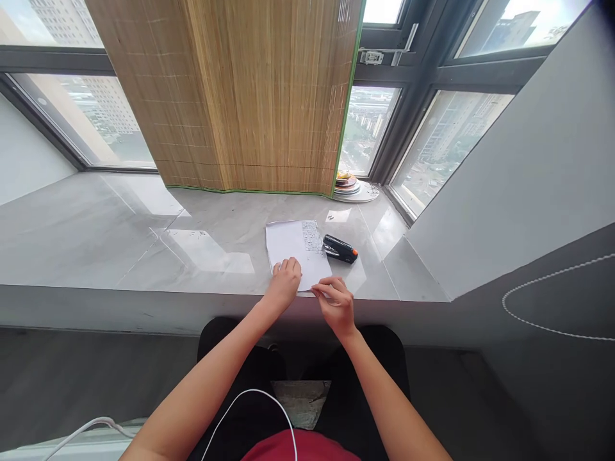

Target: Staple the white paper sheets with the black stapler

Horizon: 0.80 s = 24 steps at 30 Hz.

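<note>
- The sheets of paper (298, 251) lie flat on the grey stone surface (144, 237), close to its near edge and a little right of the middle; some print shows on the upper right part of the top sheet.
- The left hand (284, 283) rests on the lower left part of the paper with the fingers bent down, so it seems to press the sheets against the surface. I judge this hand should keep its firm pressure, so that the sheets do not slide apart.
- The right hand (336, 301) is at the lower right corner of the paper, at the near edge of the surface, with thumb and forefinger close together as if pinching that corner. Whether it really grips the corner, I cannot tell for sure.
- To do the step well, the corners should be brought exactly one over the other before the pinch is tightened.
- A black stapler with an orange tip (340, 249) lies just beside the right edge of the paper, apart from both hands but near the right one.
- Farther off, at the far right corner of the surface under the bamboo blind (250, 96), stands a stack of plates (353, 187), well apart from the paper.
</note>
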Each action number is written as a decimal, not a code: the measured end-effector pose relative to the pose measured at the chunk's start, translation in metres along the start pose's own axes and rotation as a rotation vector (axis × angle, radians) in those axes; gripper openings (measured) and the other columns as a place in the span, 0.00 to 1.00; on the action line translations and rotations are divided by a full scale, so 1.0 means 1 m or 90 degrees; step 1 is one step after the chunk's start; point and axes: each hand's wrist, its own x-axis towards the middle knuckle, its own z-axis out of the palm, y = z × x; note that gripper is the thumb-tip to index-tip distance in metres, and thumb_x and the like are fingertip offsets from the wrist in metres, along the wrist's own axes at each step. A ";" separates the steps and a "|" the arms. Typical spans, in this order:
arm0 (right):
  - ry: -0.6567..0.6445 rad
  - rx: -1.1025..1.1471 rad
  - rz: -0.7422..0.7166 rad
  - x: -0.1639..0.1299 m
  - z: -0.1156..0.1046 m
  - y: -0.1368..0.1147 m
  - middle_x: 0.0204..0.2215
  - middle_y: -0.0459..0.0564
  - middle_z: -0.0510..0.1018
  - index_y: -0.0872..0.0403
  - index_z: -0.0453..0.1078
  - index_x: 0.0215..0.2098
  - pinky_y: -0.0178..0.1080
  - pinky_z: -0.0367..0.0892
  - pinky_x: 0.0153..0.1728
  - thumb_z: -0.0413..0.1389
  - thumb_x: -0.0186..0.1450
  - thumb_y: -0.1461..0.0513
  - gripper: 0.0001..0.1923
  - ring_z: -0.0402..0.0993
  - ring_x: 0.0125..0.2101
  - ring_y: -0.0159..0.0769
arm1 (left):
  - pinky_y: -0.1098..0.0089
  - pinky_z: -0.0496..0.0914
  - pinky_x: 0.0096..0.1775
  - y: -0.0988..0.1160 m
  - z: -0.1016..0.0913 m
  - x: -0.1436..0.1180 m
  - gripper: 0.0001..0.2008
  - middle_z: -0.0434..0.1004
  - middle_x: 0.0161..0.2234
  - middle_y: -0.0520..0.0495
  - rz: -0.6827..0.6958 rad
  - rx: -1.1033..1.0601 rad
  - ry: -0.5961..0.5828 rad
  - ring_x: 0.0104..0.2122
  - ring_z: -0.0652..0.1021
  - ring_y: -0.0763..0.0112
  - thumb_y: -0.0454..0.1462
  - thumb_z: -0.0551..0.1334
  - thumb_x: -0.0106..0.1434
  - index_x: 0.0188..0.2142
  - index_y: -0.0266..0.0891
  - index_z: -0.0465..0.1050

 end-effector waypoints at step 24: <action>-0.178 0.169 0.113 0.071 0.107 -0.077 0.32 0.48 0.81 0.48 0.82 0.35 0.40 0.71 0.33 0.59 0.65 0.65 0.09 0.74 0.28 0.36 | 0.60 0.70 0.53 -0.332 -0.057 0.004 0.06 0.73 0.38 0.41 -0.632 -0.163 0.349 0.43 0.76 0.61 0.34 0.56 0.66 0.34 0.38 0.70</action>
